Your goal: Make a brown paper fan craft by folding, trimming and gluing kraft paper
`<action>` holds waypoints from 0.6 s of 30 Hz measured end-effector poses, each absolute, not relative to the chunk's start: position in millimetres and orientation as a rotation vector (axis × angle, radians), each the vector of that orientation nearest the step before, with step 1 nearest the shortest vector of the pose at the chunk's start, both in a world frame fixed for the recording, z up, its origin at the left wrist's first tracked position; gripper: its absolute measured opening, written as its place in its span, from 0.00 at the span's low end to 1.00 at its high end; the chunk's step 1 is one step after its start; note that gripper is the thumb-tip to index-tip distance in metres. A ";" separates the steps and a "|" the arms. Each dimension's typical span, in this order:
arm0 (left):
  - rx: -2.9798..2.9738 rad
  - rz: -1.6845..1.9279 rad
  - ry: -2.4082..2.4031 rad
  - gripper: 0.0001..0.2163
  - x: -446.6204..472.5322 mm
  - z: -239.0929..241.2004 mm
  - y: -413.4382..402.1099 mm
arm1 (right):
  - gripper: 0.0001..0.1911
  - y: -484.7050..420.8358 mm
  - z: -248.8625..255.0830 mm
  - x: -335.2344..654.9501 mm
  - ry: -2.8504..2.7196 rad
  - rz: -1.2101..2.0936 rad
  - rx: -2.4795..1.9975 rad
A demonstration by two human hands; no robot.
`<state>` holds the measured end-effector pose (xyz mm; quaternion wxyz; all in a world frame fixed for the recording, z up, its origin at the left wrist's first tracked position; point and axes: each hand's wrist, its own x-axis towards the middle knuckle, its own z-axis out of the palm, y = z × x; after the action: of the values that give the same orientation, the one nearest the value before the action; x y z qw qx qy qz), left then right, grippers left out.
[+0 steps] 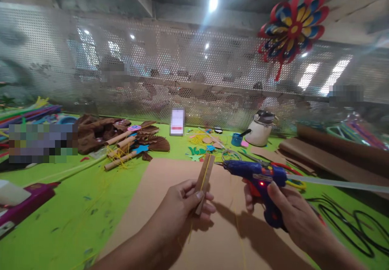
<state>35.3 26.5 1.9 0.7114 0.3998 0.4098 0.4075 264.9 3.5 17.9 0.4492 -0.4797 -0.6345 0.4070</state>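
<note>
My left hand [185,201] pinches a narrow folded strip of brown paper [205,173], held tilted upward. A thin yellow string [208,165] runs lengthwise along the strip and dangles below my fingers. In my right hand [288,205] is a blue glue gun [258,173], its red light lit and a long pale glue stick [334,183] out of its back. The nozzle points left, close to the strip's upper end; whether they touch I cannot tell. Beneath both hands lies a large brown paper sheet [146,197].
Rolled paper tubes [121,156] with yellow string lie left. Paper cutouts [209,140], a phone [177,122], a blue jar [237,139] and a white kettle [258,130] stand behind. Brown paper [334,156] and a looped black cable [349,225] are right; a purple power strip [33,199] left.
</note>
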 end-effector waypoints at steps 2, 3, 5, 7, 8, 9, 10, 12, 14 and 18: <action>0.858 0.939 0.880 0.10 36.2 2.2 25.7 | 0.27 1.7 18.0 265.5 -1.663 0.877 -1.249; 0.851 0.949 0.864 0.10 36.4 2.6 25.5 | 0.27 1.0 18.0 265.9 -1.700 0.823 -1.280; 0.862 0.925 0.849 0.10 36.1 3.5 25.6 | 0.27 0.2 17.5 267.0 -1.747 0.766 -1.322; 0.891 0.884 0.853 0.10 34.5 4.4 27.3 | 0.27 0.1 16.8 268.2 -1.764 0.753 -1.313; 0.901 0.882 0.857 0.10 33.3 5.0 28.8 | 0.26 0.2 16.2 268.6 -1.759 0.758 -1.292; 0.901 0.901 0.860 0.10 31.9 5.8 30.6 | 0.26 0.2 15.5 268.5 -1.751 0.771 -1.261; 0.891 0.934 0.863 0.09 30.6 6.9 32.5 | 0.25 0.1 14.6 267.8 -1.735 0.802 -1.221; 0.853 1.031 0.868 0.07 28.3 10.3 36.1 | 0.23 -0.5 12.4 263.7 -1.662 0.924 -1.118; 0.822 1.110 0.871 0.06 27.2 14.8 38.0 | 0.19 -1.8 9.4 256.0 -1.545 1.088 -0.991; 0.832 1.188 0.793 0.07 29.5 24.5 34.1 | 0.15 -4.2 3.2 236.5 -1.253 1.367 -0.848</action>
<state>29.5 34.1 24.5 0.6775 0.3702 0.3530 0.5285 236.5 -4.2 3.2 0.5238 -0.3544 -0.5234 0.5711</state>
